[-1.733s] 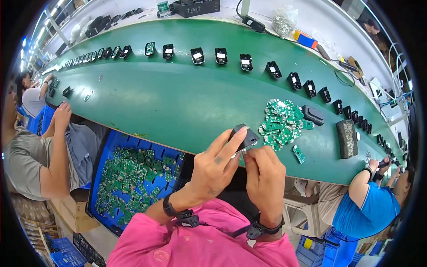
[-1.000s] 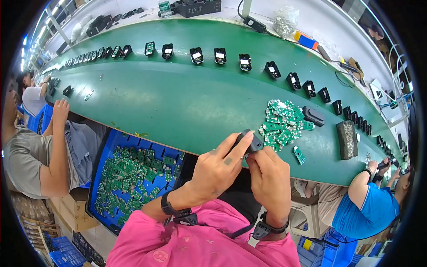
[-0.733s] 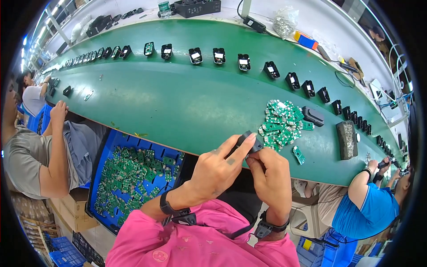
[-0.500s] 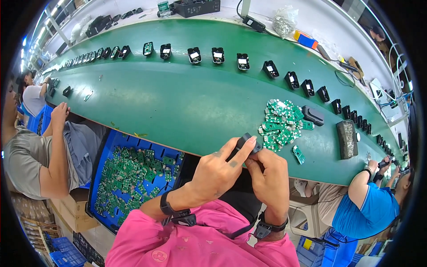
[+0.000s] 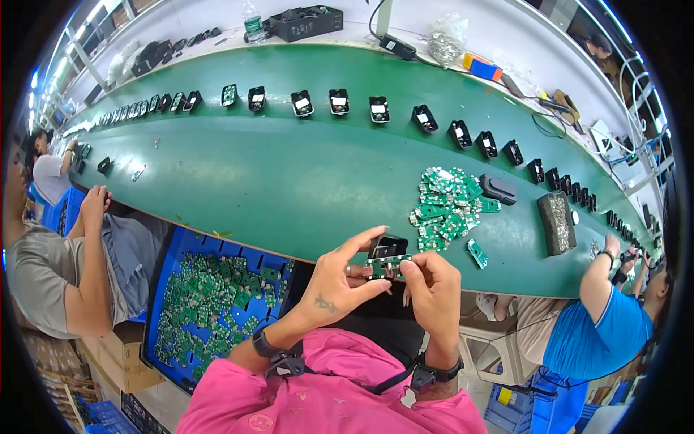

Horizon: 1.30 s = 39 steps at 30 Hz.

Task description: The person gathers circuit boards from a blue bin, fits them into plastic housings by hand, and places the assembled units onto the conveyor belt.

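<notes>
Green circuit board (image 5: 388,265), black housing (image 5: 388,246), green belt (image 5: 289,188)

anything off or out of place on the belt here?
Nothing damaged or spilled. The black housings ride the green belt in an even row. Small oddity: one circuit board lies apart from the board pile, near the belt edge. Both hands hold a board and housing.

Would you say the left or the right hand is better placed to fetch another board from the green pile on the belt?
Probably the right hand: the pile lies up and to its right, while the left hand grips the black housing.
</notes>
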Each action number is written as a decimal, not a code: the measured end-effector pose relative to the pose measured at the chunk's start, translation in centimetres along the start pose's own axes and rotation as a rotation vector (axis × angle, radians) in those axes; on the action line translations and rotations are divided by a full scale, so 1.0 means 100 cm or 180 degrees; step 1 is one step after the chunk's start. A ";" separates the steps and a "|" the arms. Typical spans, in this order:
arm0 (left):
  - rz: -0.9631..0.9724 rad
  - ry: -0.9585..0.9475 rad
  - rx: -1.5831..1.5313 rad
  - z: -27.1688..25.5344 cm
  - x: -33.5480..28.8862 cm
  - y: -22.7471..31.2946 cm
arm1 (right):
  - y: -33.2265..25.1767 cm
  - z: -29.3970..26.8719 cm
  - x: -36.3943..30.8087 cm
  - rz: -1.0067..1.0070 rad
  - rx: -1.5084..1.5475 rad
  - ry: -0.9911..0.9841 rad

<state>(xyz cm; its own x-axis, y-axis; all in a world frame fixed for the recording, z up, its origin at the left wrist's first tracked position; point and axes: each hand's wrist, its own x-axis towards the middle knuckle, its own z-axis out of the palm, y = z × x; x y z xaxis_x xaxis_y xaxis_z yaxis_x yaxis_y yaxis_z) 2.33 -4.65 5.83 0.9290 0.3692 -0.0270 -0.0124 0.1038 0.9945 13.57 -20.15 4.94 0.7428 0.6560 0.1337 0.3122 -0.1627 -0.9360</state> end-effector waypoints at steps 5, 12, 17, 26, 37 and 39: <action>0.0117 0.0159 0.0187 0.006 0.005 -0.010 | -0.011 0.011 -0.010 0.0318 0.0843 0.0385; 0.0707 0.0366 0.1108 0.014 0.001 -0.018 | -0.001 0.032 -0.020 0.0327 0.1733 0.0321; 0.0424 0.0126 0.1118 0.008 -0.002 -0.024 | -0.001 0.015 -0.022 0.0497 0.2130 0.0219; 0.1322 0.0446 0.1263 0.023 0.003 -0.019 | -0.012 0.010 -0.019 0.0453 0.1221 0.0566; 0.1118 0.0205 0.1217 0.021 -0.003 -0.010 | -0.012 0.011 -0.011 0.0458 0.0869 0.0578; 0.0953 0.0084 0.1072 0.017 -0.003 -0.010 | -0.005 0.010 -0.010 0.0459 0.0779 0.0578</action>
<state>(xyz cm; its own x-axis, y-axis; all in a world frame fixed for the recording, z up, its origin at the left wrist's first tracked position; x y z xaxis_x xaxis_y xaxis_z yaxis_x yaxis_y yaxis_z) 2.68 -6.49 4.98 0.8929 0.3611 0.2688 -0.1541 -0.3158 0.9362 12.07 -20.04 5.00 0.8693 0.4934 0.0295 0.0611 -0.0481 -0.9970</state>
